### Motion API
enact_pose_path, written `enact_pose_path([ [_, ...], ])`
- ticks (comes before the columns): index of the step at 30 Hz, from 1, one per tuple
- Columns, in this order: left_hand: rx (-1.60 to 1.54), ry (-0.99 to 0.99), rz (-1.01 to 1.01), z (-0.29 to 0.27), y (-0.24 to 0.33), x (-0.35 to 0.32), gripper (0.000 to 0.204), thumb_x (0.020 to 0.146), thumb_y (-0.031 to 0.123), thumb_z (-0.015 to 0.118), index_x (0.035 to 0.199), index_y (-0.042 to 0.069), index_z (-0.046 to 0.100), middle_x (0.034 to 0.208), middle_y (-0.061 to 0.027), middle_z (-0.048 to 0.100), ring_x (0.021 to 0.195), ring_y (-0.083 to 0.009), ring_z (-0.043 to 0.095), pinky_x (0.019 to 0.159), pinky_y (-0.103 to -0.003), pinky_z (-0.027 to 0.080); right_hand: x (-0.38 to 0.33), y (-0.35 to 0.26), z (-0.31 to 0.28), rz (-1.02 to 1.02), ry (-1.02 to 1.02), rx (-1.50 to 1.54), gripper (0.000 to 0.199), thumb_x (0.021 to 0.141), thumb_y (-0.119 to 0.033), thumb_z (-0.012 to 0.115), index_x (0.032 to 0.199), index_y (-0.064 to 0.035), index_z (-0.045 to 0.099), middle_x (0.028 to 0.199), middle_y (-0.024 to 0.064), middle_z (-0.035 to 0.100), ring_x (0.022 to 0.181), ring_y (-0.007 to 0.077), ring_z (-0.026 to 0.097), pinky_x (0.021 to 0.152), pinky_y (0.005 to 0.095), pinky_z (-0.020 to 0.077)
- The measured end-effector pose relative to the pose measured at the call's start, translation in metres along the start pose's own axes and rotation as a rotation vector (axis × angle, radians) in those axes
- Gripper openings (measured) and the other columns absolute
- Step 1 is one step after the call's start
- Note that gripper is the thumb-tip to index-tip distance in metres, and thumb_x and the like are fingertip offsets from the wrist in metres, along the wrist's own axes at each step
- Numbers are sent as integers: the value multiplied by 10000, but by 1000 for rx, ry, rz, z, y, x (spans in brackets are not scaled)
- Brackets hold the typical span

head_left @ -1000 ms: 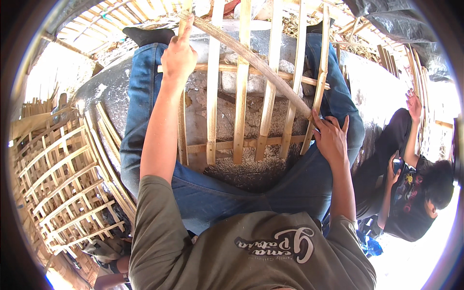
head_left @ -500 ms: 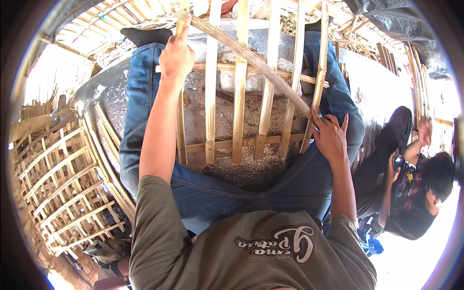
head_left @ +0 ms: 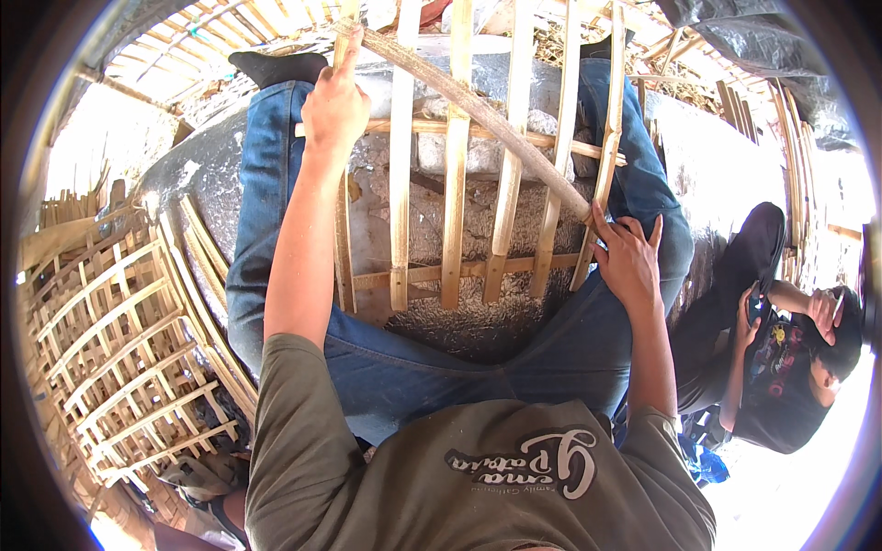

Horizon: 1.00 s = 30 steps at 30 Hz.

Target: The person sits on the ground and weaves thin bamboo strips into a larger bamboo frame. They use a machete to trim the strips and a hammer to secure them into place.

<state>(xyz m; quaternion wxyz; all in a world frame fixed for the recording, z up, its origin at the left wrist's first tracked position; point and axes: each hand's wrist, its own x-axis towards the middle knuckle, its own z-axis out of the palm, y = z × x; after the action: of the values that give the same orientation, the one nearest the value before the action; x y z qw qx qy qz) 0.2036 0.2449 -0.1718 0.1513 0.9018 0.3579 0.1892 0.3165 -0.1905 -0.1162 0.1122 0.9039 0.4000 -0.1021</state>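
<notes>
Between my knees lies a bamboo frame of several long upright slats (head_left: 456, 202) crossed by two thin rails (head_left: 423, 274). A flat bamboo strip (head_left: 478, 110) runs slantwise over it, from upper left to the right-hand slat. My left hand (head_left: 333, 112) is closed around the leftmost slat, its index finger stretched up to the strip's upper end; the curled fingertips are hidden. At the strip's lower end, my right hand (head_left: 632, 262) has its fingers spread, with the index finger touching the strip and the thumb beside the right-hand slat (head_left: 608, 138).
Latticed bamboo panels (head_left: 119, 340) are stacked at left. A dark, worn mound-like surface (head_left: 202, 174) lies beneath the frame and my legs. At right sits another person (head_left: 781, 367) with a small device in one hand. Cut bamboo pieces (head_left: 799, 165) stand at upper right.
My hands, the strip and the frame stay in place. The person at right has brought a raised hand down to the head. At lower left, another person's limb has shifted.
</notes>
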Motion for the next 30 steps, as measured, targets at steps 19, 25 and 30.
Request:
enact_pose_path([
  [19, -5, 13, 25, 0, -1, 0, 864, 876, 63, 587, 1584, 445, 274, 1073, -220, 676, 909, -428, 716, 838, -527, 592, 0, 1, 1, -6, 6, -8, 646, 954, -315, 672, 1555, -256, 441, 1121, 27, 740, 1257, 254, 575, 1211, 693, 133],
  [25, 24, -22, -8, -1, -1, 0, 857, 879, 65, 581, 1585, 444, 276, 1075, -218, 666, 912, -428, 715, 829, -530, 592, -1, 1, 3, -14, 28, 4, 647, 949, -305, 678, 1551, -246, 448, 1111, 32, 738, 1247, 255, 579, 1209, 695, 132],
  [30, 16, -22, 2, -1, 0, 0, 861, 879, 64, 584, 1586, 443, 273, 1084, -218, 671, 915, -423, 717, 830, -527, 595, -1, 1, 3, -15, 27, 16, 651, 943, -295, 682, 1549, -235, 452, 1107, 34, 737, 1248, 259, 577, 1208, 695, 132],
])
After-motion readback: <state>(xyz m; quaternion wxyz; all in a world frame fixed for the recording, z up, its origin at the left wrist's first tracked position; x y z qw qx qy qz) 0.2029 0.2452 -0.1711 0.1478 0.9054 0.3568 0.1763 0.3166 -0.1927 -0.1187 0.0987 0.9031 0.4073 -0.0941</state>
